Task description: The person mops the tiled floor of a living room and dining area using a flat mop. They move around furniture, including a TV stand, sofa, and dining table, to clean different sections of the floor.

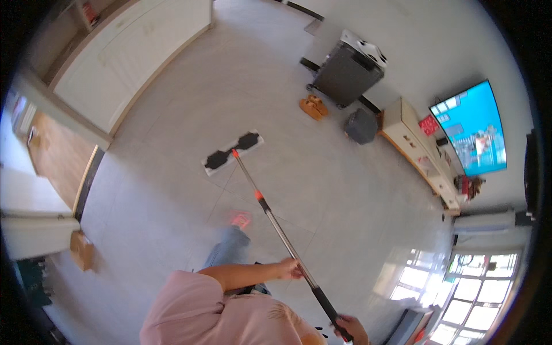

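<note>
A flat mop lies across the middle of the view, with a long metal pole (pixel 283 234) running from its head up toward me. Its black and white mop head (pixel 233 152) rests flat on the grey tiled floor (pixel 322 190). My left hand (pixel 291 268) is closed around the pole partway along, below the black grip. At the upper end, my right hand (pixel 352 330) wraps the black handle (pixel 326 303). One of my feet, in a pink shoe (pixel 240 219), is on the floor behind the mop head, slightly blurred.
A dark suitcase (pixel 348 72), brown slippers (pixel 313 107) and a grey stool-like bin (pixel 361 126) stand by the right wall. Beyond them runs a low white cabinet (pixel 417 149) beneath a lit television (pixel 474 129). At left are a doorway and a cardboard box (pixel 81 251).
</note>
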